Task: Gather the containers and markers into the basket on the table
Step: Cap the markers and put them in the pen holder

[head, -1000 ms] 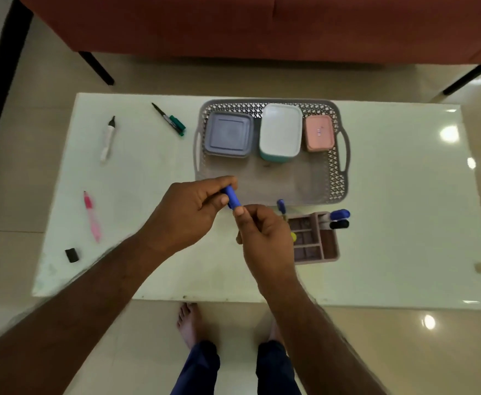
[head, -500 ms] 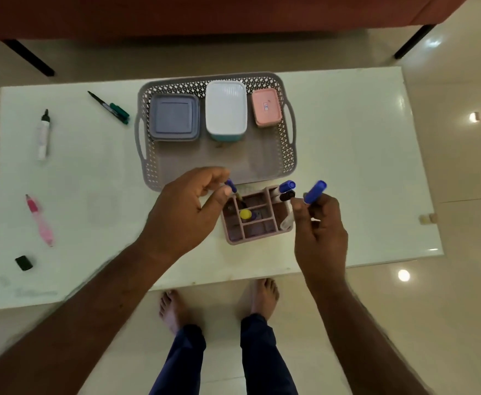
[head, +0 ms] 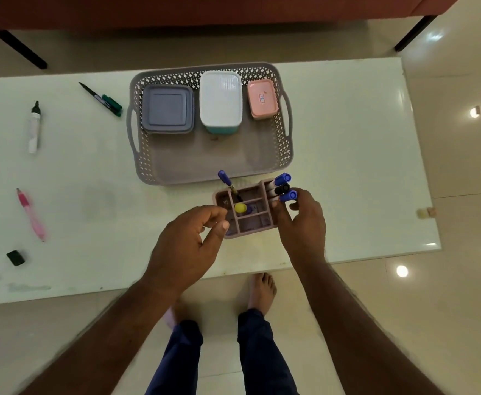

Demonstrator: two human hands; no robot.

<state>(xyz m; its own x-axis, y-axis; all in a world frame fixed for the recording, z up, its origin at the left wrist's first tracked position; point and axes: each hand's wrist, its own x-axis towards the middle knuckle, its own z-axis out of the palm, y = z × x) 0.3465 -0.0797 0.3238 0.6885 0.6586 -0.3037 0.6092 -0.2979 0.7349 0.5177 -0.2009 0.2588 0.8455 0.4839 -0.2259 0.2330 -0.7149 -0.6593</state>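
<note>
A grey basket (head: 210,166) on the white table (head: 347,155) holds a grey-blue container (head: 167,109), a white container (head: 220,101) and a pink container (head: 263,99). In front of the basket stands a pink organizer (head: 250,223) with a blue pen (head: 224,178), a yellow-topped item (head: 240,208), a blue-capped marker (head: 283,178) and a black-capped marker (head: 282,189). My right hand (head: 302,223) pinches another blue-capped marker (head: 288,195) standing in the organizer's right end. My left hand (head: 191,243) hovers at the organizer's left side, fingers loosely curled, holding nothing.
Loose on the table's left part lie a green marker (head: 105,99), a white marker with a black tip (head: 34,126), a pink pen (head: 31,215) and a small black cap (head: 15,258). A red sofa (head: 205,10) stands behind the table.
My right hand has lowered the blue-capped marker into the organizer beside the other two. My left hand has drawn back from the blue pen toward me.
</note>
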